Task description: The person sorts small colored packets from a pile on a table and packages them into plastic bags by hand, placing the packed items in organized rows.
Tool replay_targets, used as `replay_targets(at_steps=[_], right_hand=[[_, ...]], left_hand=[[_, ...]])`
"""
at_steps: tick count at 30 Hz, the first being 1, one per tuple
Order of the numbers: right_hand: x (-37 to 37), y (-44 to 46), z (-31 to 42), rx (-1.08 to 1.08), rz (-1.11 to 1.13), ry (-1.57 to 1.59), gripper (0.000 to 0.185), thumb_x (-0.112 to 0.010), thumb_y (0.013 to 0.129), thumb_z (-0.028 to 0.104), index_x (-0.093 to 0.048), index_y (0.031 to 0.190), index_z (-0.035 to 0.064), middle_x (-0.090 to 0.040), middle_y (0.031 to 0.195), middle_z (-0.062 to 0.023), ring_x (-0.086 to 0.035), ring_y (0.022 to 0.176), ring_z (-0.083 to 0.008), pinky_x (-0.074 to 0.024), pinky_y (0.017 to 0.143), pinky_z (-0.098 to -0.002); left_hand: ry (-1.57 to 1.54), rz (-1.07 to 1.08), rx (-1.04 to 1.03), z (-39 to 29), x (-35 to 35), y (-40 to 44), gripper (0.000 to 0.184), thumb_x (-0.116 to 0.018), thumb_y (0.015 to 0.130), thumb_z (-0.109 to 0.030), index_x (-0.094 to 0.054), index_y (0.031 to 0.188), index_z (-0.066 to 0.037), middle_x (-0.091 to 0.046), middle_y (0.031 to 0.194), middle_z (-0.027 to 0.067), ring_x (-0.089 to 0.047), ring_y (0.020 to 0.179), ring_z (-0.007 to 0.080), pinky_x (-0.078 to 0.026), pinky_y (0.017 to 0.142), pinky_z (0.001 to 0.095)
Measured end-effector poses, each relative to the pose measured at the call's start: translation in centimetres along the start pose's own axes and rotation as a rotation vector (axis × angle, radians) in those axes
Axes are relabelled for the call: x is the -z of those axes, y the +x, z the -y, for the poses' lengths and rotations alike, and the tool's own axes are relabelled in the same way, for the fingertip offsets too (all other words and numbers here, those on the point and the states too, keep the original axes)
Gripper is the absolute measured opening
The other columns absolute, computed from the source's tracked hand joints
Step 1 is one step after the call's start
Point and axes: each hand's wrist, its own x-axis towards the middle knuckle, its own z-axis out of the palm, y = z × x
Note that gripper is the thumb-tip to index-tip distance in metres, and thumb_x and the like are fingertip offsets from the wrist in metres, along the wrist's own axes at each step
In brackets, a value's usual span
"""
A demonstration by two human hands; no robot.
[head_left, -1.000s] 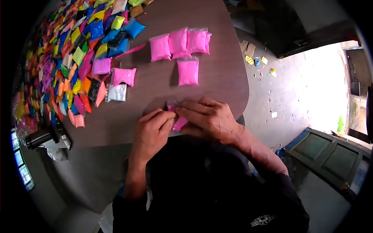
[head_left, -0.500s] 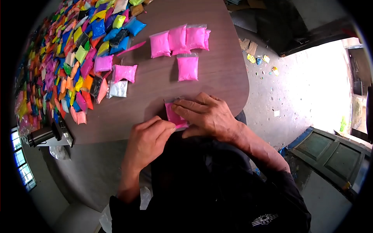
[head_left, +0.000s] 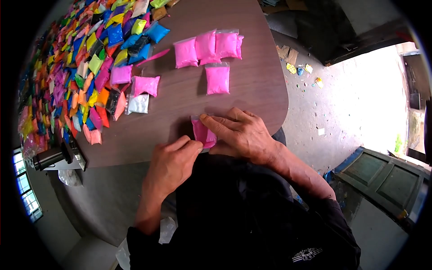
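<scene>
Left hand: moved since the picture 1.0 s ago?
Yes. Against the lone pink packet lying on the table, the left hand has shifted farther away, down the image toward the table's near edge.

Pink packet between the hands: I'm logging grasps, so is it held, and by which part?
The left hand pinches the pink packet near its lower left corner; the right hand lies over its right side.

Seen from the wearer's head, two bare hands nearly meet in front of the body. The left grip [head_left: 174, 156] is curled, its thumb and forefinger pinched together, the left forearm [head_left: 149, 209] angled up and inward. The right grip [head_left: 243, 135] lies back upward, fingers stretched leftward, the right forearm [head_left: 306, 177] slanting in from the lower right.
</scene>
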Motion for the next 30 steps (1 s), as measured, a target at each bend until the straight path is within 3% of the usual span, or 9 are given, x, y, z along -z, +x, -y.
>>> replay_targets(at_steps=[8, 13, 17, 19, 23, 28, 30], right_hand=[[0.1, -0.1, 0.0, -0.012, 0.032, 0.012, 0.079, -0.085, 0.073, 0.039, -0.061, 0.140, 0.0056, -0.073, 0.126, -0.0060, -0.065, 0.095, -0.0251, -0.0569, 0.084, -0.0368], [0.0, 0.0, -0.1, -0.017, 0.041, 0.025, 0.079, -0.085, 0.073, 0.040, -0.061, 0.141, 0.0063, -0.073, 0.127, -0.0059, -0.065, 0.096, -0.0250, -0.0568, 0.084, -0.0375], [0.1, 0.0, -0.2, -0.017, 0.036, 0.018, 0.079, -0.085, 0.073, 0.040, -0.061, 0.140, 0.0061, -0.073, 0.127, -0.0059, -0.064, 0.095, -0.0248, -0.0567, 0.083, -0.0375], [0.0, 0.0, -0.2, -0.008, 0.033, 0.024, 0.079, -0.085, 0.073, 0.039, -0.061, 0.140, 0.0060, -0.073, 0.127, -0.0060, -0.064, 0.095, -0.0248, -0.0567, 0.083, -0.0375], [0.0, 0.0, -0.3, -0.004, 0.032, 0.025, 0.079, -0.085, 0.073, 0.039, -0.061, 0.140, 0.0056, -0.073, 0.127, -0.0063, -0.064, 0.094, -0.0256, -0.0565, 0.084, -0.0372], [0.4, 0.3, -0.1, -0.010, 0.054, 0.032, 0.080, -0.085, 0.072, 0.039, -0.060, 0.141, 0.0057, -0.072, 0.128, -0.0063, -0.064, 0.095, -0.0261, -0.0564, 0.084, -0.0371], [0.6, 0.2, -0.2, -0.007, 0.059, 0.033, 0.080, -0.085, 0.073, 0.039, -0.060, 0.141, 0.0060, -0.072, 0.128, -0.0061, -0.064, 0.095, -0.0258, -0.0566, 0.084, -0.0371]], left_hand=[[-0.126, -0.106, 0.007, 0.4, -0.1, 1.2, 0.012, -0.071, 0.088, 0.001, -0.070, 0.099, -0.002, -0.066, 0.085, 0.0126, -0.068, 0.072, 0.0330, -0.053, 0.063, 0.0390], [0.006, 0.071, -0.038, 0.5, 0.1, 0.6, 0.010, -0.071, 0.089, 0.001, -0.070, 0.098, -0.001, -0.065, 0.084, 0.0132, -0.067, 0.072, 0.0328, -0.053, 0.063, 0.0389], [-0.044, 0.075, -0.039, 0.6, 0.8, 0.5, 0.010, -0.071, 0.089, 0.002, -0.070, 0.098, -0.001, -0.065, 0.085, 0.0131, -0.067, 0.073, 0.0336, -0.053, 0.063, 0.0398], [-0.144, -0.071, -0.027, 0.6, 0.9, 1.2, 0.009, -0.070, 0.089, 0.002, -0.070, 0.097, -0.001, -0.065, 0.084, 0.0132, -0.067, 0.074, 0.0351, -0.053, 0.064, 0.0415], [-0.074, -0.078, -0.033, 1.0, -0.1, 1.6, 0.010, -0.070, 0.088, 0.003, -0.070, 0.097, -0.002, -0.065, 0.085, 0.0135, -0.067, 0.074, 0.0354, -0.053, 0.065, 0.0411], [-0.030, 0.130, -0.036, 0.5, 1.0, 0.5, 0.011, -0.071, 0.088, 0.002, -0.071, 0.099, -0.001, -0.067, 0.086, 0.0137, -0.068, 0.072, 0.0330, -0.053, 0.065, 0.0383], [-0.105, 0.040, -0.020, 1.1, 0.8, 0.4, 0.010, -0.071, 0.089, 0.001, -0.071, 0.098, -0.002, -0.067, 0.085, 0.0137, -0.068, 0.072, 0.0323, -0.053, 0.065, 0.0383]])
